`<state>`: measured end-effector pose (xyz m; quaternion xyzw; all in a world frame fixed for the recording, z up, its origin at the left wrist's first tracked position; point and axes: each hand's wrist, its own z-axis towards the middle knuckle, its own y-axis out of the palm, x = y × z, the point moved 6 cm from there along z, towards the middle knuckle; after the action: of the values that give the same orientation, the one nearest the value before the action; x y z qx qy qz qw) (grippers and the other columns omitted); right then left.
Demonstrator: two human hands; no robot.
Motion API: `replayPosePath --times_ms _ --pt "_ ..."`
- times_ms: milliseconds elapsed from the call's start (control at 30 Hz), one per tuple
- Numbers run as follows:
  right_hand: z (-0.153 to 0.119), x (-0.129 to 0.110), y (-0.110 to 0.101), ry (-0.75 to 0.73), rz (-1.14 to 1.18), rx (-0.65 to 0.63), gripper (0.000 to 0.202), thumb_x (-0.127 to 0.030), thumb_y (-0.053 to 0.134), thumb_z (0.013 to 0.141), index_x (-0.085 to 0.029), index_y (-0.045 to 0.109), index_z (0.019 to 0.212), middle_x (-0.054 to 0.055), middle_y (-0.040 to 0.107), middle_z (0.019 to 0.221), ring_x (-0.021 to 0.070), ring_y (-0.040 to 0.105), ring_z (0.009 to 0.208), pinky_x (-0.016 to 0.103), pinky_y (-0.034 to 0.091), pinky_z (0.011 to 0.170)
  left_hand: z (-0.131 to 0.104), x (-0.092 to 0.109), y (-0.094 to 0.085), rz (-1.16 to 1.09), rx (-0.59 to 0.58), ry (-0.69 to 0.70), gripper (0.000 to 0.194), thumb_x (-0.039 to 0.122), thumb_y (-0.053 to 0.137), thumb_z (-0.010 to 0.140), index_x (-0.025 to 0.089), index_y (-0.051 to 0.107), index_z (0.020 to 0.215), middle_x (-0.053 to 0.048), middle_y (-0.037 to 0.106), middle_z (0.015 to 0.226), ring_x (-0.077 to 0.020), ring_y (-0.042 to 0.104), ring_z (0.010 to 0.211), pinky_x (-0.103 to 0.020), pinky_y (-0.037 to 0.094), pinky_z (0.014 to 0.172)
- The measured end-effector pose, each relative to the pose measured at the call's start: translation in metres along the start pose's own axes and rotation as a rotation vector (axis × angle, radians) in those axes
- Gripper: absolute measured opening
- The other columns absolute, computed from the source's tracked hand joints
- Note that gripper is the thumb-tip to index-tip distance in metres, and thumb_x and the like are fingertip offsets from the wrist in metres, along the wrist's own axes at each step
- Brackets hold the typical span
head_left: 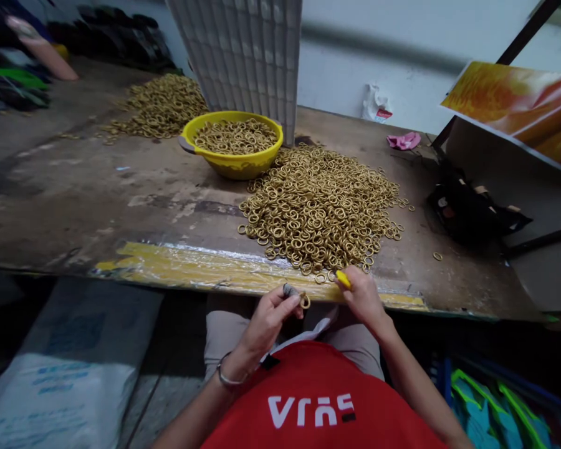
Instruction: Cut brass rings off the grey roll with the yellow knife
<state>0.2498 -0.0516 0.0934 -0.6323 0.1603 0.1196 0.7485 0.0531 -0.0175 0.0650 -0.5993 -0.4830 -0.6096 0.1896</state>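
Note:
Between the thumb and fingers of my left hand [278, 312] is a gold-coloured ring [305, 301], pinched just off the table's front edge. A dark wrap covers one fingertip of that hand. My right hand [362, 293] is closed around a small tool with a yellow handle [343, 280]; its working end is hidden or too small to make out. Just beyond both hands lies a large heap of similar gold rings [322, 206], with a few loose ones close to my right hand.
A yellow basin [243, 165] full of rings stands behind the heap, before a grey ribbed panel [247, 56]. Another ring pile [168, 103] lies farther left. A black bag-like object [472, 209] and pink cloth [404, 141] are at right. Another person's arm [44, 50] shows far left.

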Motion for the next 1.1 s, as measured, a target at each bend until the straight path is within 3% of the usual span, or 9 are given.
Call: replayPosePath --times_ms 167,267,333,433,500,633,767,933,1100 --pt "0.01 -0.026 0.04 -0.002 -0.153 -0.151 0.006 -0.015 0.058 0.085 -0.018 0.061 0.09 0.005 0.062 0.093 0.016 0.058 0.076 0.025 0.037 0.064 0.009 -0.019 -0.01 -0.428 0.0 -0.143 0.029 0.028 0.077 0.071 0.013 0.063 0.091 -0.005 0.064 0.076 -0.012 0.055 0.061 -0.025 0.047 0.06" --pt "0.019 -0.029 0.049 0.035 -0.248 -0.21 0.01 -0.012 0.058 0.083 -0.017 0.061 0.091 0.007 0.063 0.095 0.0168 0.059 0.074 0.026 0.036 0.062 0.009 -0.02 -0.008 -0.587 -0.049 -0.242 0.025 0.028 0.076 0.07 0.011 0.065 0.084 -0.005 0.061 0.072 -0.0121 0.054 0.061 -0.022 0.046 0.053" --pt "0.024 -0.028 0.046 0.053 -0.207 -0.221 0.011 -0.01 0.058 0.081 -0.016 0.061 0.088 0.007 0.064 0.09 0.0164 0.058 0.072 0.026 0.037 0.062 0.009 -0.023 -0.005 -0.636 -0.049 -0.33 0.025 0.032 0.074 0.072 0.01 0.063 0.076 -0.005 0.059 0.07 -0.0107 0.052 0.058 -0.016 0.038 0.042" --pt "0.026 -0.024 0.032 0.077 0.122 -0.135 0.006 -0.015 0.058 0.081 -0.017 0.059 0.075 0.003 0.061 0.077 0.0139 0.054 0.068 0.024 0.038 0.064 0.011 -0.034 -0.004 -0.59 0.022 -0.417 0.027 0.033 0.075 0.074 0.01 0.06 0.074 -0.006 0.061 0.074 -0.0084 0.053 0.055 -0.012 0.029 0.036" --pt "0.021 -0.022 0.025 0.107 0.478 -0.069 0.016 -0.025 0.055 0.085 -0.018 0.058 0.071 -0.001 0.056 0.068 0.0117 0.05 0.063 0.023 0.038 0.061 0.014 -0.036 -0.002 -0.509 0.054 -0.383 0.027 0.032 0.077 0.074 0.012 0.06 0.079 -0.007 0.063 0.078 -0.0082 0.056 0.055 -0.011 0.03 0.036" --pt "0.007 -0.022 0.031 0.269 1.059 -0.09 0.028 -0.045 0.059 0.085 -0.018 0.059 0.079 -0.007 0.043 0.052 0.0074 0.036 0.045 0.021 0.03 0.046 0.015 -0.028 0.008 -0.391 -0.032 -0.271 0.031 0.033 0.079 0.073 0.013 0.06 0.085 -0.006 0.066 0.081 -0.0058 0.052 0.049 -0.01 0.028 0.034" --pt "-0.003 -0.029 0.045 0.341 1.291 -0.124 0.032 -0.049 0.064 0.081 -0.019 0.057 0.084 -0.009 0.04 0.047 0.0066 0.032 0.04 0.019 0.026 0.04 0.013 -0.019 0.019 -0.37 -0.117 -0.257 0.032 0.034 0.081 0.071 0.011 0.063 0.086 -0.006 0.065 0.079 -0.0037 0.046 0.044 -0.012 0.025 0.033" --pt "-0.006 -0.036 0.04 0.234 1.192 -0.11 0.029 -0.047 0.058 0.087 -0.019 0.056 0.079 -0.006 0.045 0.054 0.0078 0.036 0.045 0.021 0.031 0.045 0.012 -0.013 0.025 -0.359 -0.138 -0.237 0.035 0.035 0.083 0.069 0.009 0.067 0.087 -0.007 0.064 0.08 -0.0048 0.048 0.05 -0.013 0.031 0.037" --pt "-0.014 -0.043 0.008 -0.065 0.634 0.04 0.016 -0.023 0.05 0.091 -0.018 0.06 0.079 0.001 0.055 0.074 0.0137 0.051 0.07 0.025 0.039 0.066 0.008 -0.012 0.023 -0.233 -0.079 -0.186 0.034 0.041 0.08 0.071 0.011 0.063 0.079 -0.001 0.056 0.066 -0.0049 0.042 0.048 -0.014 0.029 0.038"
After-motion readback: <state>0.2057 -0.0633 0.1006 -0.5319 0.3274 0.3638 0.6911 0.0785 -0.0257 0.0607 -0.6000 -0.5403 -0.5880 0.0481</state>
